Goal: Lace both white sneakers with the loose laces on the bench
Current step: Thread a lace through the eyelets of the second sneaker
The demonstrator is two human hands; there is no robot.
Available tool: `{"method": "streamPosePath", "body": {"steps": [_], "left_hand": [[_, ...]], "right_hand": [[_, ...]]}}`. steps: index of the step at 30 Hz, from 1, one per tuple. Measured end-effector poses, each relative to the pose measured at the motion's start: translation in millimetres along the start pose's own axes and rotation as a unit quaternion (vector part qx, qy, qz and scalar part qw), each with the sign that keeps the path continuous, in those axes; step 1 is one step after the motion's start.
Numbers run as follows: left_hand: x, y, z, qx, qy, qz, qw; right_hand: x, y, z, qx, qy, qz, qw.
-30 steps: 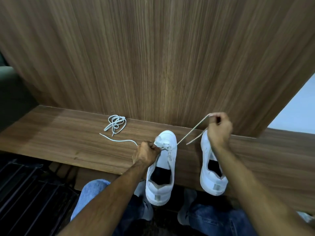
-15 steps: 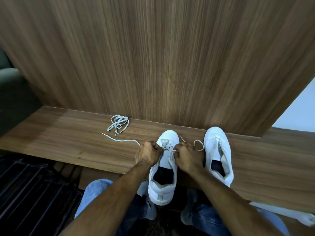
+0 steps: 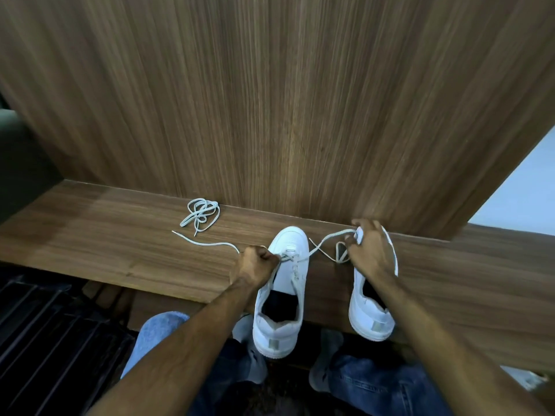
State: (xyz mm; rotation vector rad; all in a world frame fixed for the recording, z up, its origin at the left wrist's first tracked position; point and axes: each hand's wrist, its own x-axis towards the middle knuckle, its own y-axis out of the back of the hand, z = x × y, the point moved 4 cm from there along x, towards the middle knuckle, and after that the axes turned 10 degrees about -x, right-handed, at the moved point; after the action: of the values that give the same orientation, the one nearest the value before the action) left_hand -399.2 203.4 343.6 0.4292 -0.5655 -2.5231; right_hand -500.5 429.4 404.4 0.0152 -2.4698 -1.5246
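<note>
Left sneaker (image 3: pixel 289 283) being laced on the tabletop (image 3: pixel 105 235); both hands hold the ends of one lace.

The two sneakers are plain white low-tops with dark interiors and a grey heel tab. Each lies with its long axis running front to back: toe toward the wood wall panel (image 3: pixel 270 100), heel overhanging the near tabletop edge. The right sneaker (image 3: pixel 371 313) stands parallel, just beside the first. The left hand (image 3: pixel 255 262) is curled tight on the threaded lace (image 3: pixel 326 241) at the eyelets; its tail trails leftward across the tabletop. The right hand (image 3: pixel 371 250), over the right sneaker's toe, pinches the opposite lace end, drawn out sideways. The second lace (image 3: pixel 201 213) lies bundled near the wall panel, well apart from both sneakers.
</note>
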Motion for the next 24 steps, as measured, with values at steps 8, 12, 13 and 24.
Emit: {"method": "streamPosePath", "body": {"steps": [8, 12, 13, 24], "left_hand": [[14, 2, -20, 0.040, -0.092, -0.158, 0.982], [10, 5, -10, 0.116, -0.137, -0.093, 0.980], [10, 5, -6, 0.115, -0.149, -0.076, 0.979], [10, -5, 11, 0.224, -0.197, -0.077, 0.951]], "right_hand": [[-39, -64, -39, -0.170, 0.210, -0.147, 0.951], [-44, -67, -47, -0.148, 0.170, -0.133, 0.965], [-44, -66, -47, -0.147, 0.161, -0.122, 0.968], [-43, -67, -51, -0.148, 0.177, -0.118, 0.966]]}}
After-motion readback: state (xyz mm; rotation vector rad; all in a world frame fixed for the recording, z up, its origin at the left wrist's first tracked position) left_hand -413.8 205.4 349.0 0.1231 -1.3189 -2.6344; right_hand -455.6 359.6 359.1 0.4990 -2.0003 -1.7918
